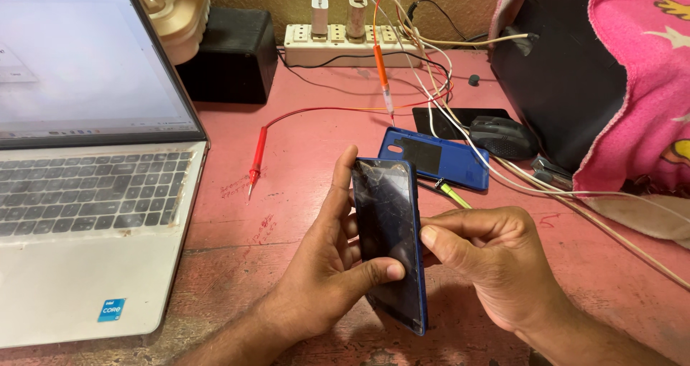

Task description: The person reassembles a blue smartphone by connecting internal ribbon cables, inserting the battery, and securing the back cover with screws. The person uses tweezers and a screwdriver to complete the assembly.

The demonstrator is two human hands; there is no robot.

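A blue-framed smartphone (388, 229) with a cracked dark screen stands on edge above the pink table, held between both hands. My left hand (323, 265) cups its left side, with the thumb lying across the lower screen. My right hand (489, 255) presses its thumb and fingertips against the phone's right edge. Just behind the phone a blue back cover (460, 166) lies flat on the table.
An open silver laptop (79, 193) fills the left. A red probe (256, 161) and an orange probe (382, 71) lie with their wires on the table. At the back stand a white power strip (345, 44) with chargers and a black box (230, 53). A black mouse (503, 136) and pink cloth (640, 79) sit right.
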